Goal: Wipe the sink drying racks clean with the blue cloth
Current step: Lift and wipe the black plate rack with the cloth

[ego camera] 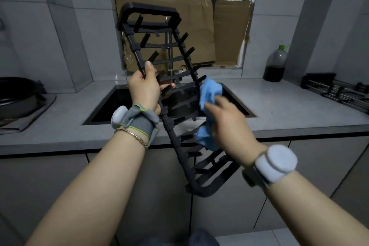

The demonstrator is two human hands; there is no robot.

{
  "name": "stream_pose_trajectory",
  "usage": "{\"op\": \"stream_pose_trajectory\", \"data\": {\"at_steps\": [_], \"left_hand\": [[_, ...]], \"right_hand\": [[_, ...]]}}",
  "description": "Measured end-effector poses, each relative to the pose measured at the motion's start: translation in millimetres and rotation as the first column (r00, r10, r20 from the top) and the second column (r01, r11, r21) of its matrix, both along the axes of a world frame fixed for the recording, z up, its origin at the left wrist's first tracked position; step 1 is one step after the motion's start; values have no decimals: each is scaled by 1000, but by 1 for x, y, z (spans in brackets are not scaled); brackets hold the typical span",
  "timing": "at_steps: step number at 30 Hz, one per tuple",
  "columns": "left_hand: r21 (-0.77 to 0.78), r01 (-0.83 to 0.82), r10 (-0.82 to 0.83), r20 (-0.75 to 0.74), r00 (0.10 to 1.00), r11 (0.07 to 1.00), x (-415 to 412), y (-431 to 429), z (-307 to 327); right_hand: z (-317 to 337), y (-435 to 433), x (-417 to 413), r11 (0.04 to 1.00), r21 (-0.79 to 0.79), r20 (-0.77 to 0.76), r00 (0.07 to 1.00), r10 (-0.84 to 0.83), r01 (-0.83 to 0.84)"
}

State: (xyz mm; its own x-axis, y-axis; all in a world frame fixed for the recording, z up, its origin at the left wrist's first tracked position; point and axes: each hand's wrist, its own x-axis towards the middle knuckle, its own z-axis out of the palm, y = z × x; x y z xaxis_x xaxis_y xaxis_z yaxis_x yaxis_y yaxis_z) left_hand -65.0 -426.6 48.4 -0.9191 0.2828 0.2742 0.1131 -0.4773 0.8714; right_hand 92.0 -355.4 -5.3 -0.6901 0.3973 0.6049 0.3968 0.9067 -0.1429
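Head view: above the kitchen sink [108, 106], I hold one black drying rack [151, 9] tilted on end. Its far end points toward the window and its near end hangs below the edge of the counter [289, 110].

My left hand [144, 90] has its fingers curled round the left side rail, with the thumb laid up along it. My right hand [229, 126] is blurred. It grips the blue cloth [210, 94], bunched against the right rail about midway along. Cloth shows above and below the hand, but I cannot tell how each finger lies.

To do this step well, I judge that the left hand's grip should be firm so the rack does not swing. The cloth should wrap each rail and run along its length, then work between the upright pegs, where grime likely collects. Turning the rack would bring its underside within reach.

I count:
- two racks, the one held and a second rack [339, 94] lying on the counter at far right
- one blue cloth
- one sink
- one dark-filled bottle [275, 66] near the window
- one pan [16, 94] at far left
- two wrist devices, one on each arm
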Motion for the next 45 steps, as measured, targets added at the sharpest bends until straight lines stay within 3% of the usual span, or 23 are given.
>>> {"op": "stream_pose_trajectory", "data": {"at_steps": [2, 5, 7, 8, 10, 12, 13, 14, 16, 18, 21, 24, 27, 30, 32, 34, 35, 37, 39, 40, 42, 44, 45], "left_hand": [[22, -18, 17, 19, 1000, 1000, -4, -2, -2], [-15, -16, 16, 5, 1000, 1000, -7, -3, -8], [-54, -12, 11, -10, 1000, 998, -9, 0, -11], [-62, -11, 10, -16, 1000, 998, -10, 0, -13], [-56, -15, 13, -41, 999, 998, -13, 2, -11], [-53, -15, 12, -50, 999, 998, -10, 3, -7], [-47, -14, 12, -42, 999, 999, -5, 4, -4], [-36, 0, 0, -22, 1000, 999, 2, 6, -1], [25, 75, -76, 14, 997, 997, 20, 10, 8], [89, 150, -154, 42, 987, 985, 38, 12, 18], [106, 298, -307, 80, 948, 949, 56, 7, 28], [193, 487, -506, 62, 860, 852, 65, 0, 37], [47, 614, -612, -49, 789, 788, 70, -6, 40], [-155, 678, -696, -146, 703, 718, 70, -12, 46], [-363, 591, -681, -213, 701, 721, 72, -15, 52], [-461, 271, -477, -419, 772, 845, 68, -16, 56], [-400, 73, -292, -522, 801, 914, 61, -16, 56], [-245, -247, 52, -604, 796, 938, 38, -20, 49], [-270, -299, 127, -510, 851, 915, 11, -21, 32], [-348, -212, 56, -408, 911, 913, 2, -20, 22], [-460, 125, -200, -118, 973, 879, -9, -17, 5], [-390, 472, -451, 150, 880, 791, -7, -17, -3], [-336, 554, -515, 204, 832, 762, -4, -18, -5]], "right_hand": [[-21, 3, 2, 989, 134, 102, 994, 45, -58], [-30, 12, 7, 970, 191, 114, 985, 128, -148], [-21, 12, 10, 981, 122, -109, 980, 166, -153], [-13, 10, 14, 989, -28, -312, 942, 126, -142], [15, 9, 22, 881, -389, -661, 748, -64, -269], [41, 6, 31, 795, -435, -813, 564, -145, -424], [52, 0, 31, 777, -433, -813, 570, -118, -457], [58, -7, 25, 754, -454, -771, 633, -67, -474], [59, -22, 8, 780, -493, -538, 840, 76, -386], [50, -26, -9, 871, -431, -278, 953, 121, -236], [51, -24, -15, 885, -405, -256, 957, 133, -231], [58, -11, -11, 860, -455, -220, 965, 143, -231], [63, -4, -6, 796, -513, -295, 937, 189, -322], [64, -2, -2, 703, -545, -497, 851, 169, -457], [63, -3, -2, 671, -552, -592, 799, 103, -495], [61, -2, -4, 640, -555, -645, 761, 74, -532], [61, -2, -5, 612, -564, -664, 745, 65, -555], [59, -1, -6, 554, -588, -692, 721, 32, -589], [56, 0, -6, 504, -607, -709, 705, 5, -614], [55, 1, -6, 477, -617, -713, 701, -2, -626], [54, 4, -6, 424, -628, -719, 695, 3, -652], [53, 7, -5, 374, -645, -710, 704, 31, -667], [51, 9, -5, 346, -651, -707, 705, 48, -676]]}}
